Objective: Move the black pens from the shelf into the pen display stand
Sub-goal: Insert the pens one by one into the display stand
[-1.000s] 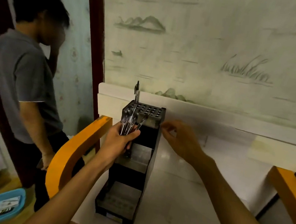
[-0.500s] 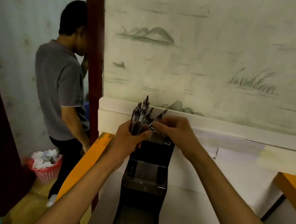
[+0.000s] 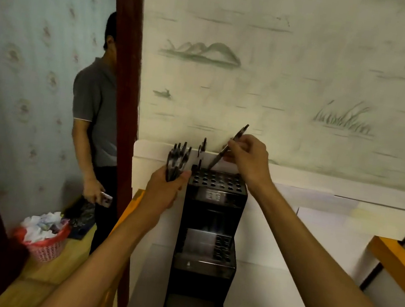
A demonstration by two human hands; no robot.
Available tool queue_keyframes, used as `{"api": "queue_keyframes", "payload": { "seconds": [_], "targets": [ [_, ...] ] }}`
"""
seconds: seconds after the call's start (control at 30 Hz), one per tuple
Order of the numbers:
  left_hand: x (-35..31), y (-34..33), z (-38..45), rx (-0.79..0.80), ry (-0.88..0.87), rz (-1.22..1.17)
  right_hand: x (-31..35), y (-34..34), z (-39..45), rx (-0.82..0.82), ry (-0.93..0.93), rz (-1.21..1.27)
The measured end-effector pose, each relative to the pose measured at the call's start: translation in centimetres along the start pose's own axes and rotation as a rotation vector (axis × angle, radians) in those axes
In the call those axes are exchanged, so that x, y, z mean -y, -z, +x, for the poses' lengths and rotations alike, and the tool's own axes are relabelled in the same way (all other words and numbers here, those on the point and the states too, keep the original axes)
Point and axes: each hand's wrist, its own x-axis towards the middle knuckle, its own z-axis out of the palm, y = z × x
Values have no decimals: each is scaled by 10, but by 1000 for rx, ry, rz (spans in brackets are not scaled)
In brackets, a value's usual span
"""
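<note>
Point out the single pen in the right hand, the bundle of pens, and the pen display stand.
single pen (image 3: 235,138), head view, on its upper barrel.
bundle of pens (image 3: 177,158), head view, mid-bundle above the fist.
pen display stand (image 3: 218,182), head view, on its perforated top.

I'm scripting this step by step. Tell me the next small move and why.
Probably lower the right hand so its tilted pen slides tip-first into an empty back-row hole of the pen display stand. The tip hovers just above those holes, and the left hand holds more pens.
</note>
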Motion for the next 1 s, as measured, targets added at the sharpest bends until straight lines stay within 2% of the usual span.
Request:
{"api": "queue_keyframes", "payload": {
  "seconds": [0.2,0.43,0.63,0.73,0.87,0.93,1.0],
  "targets": [
    [0,17,4,152,49,-152,0,-10,17,58,129,-341],
    [-11,22,-6,139,-11,-171,-5,-22,16,183,156,-474],
    [-20,24,-10,127,-92,-129,-16,-23,7,346,142,-699],
    [-17,23,-6,108,-102,-135,-17,-22,5,317,145,-714],
    [-11,19,-1,88,-23,-205,-15,-15,3,236,139,-704],
    [-9,16,0,93,2,-221,-11,-11,1,160,141,-628],
    [-9,12,0,97,3,-232,-4,-6,-1,159,97,-468]
  ]
}}
